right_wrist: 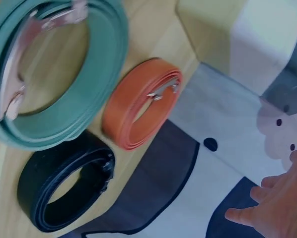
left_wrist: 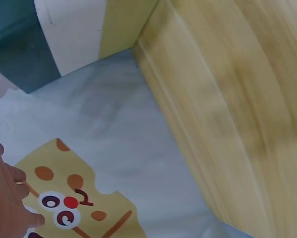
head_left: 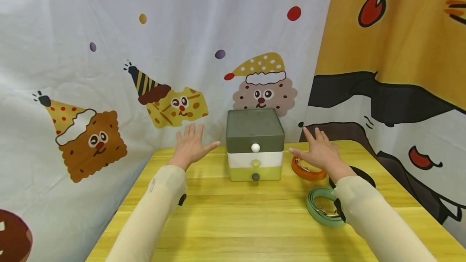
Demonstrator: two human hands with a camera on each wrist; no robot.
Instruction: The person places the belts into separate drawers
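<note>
My left hand (head_left: pixel 190 147) is held up with fingers spread, left of a small three-drawer box (head_left: pixel 255 165), and holds nothing. On the box's other side my right hand (head_left: pixel 320 153) is likewise raised, fingers apart, above the belts. Under it lies a coiled orange belt (head_left: pixel 308 173). Nearer the front is a coiled green belt (head_left: pixel 316 209) with a metal buckle. A coiled black belt (right_wrist: pixel 39 183) shows whole in the right wrist view; in the head view my right arm partly hides it. The drawers are dark green, white and yellow-green, all closed, each with a round knob.
A wooden table (head_left: pixel 233 221) carries everything. Behind it and along the sides hangs a printed curtain (head_left: pixel 182 19) with cartoon snacks, close to the back of the drawer box. The belts lie on the table's right side.
</note>
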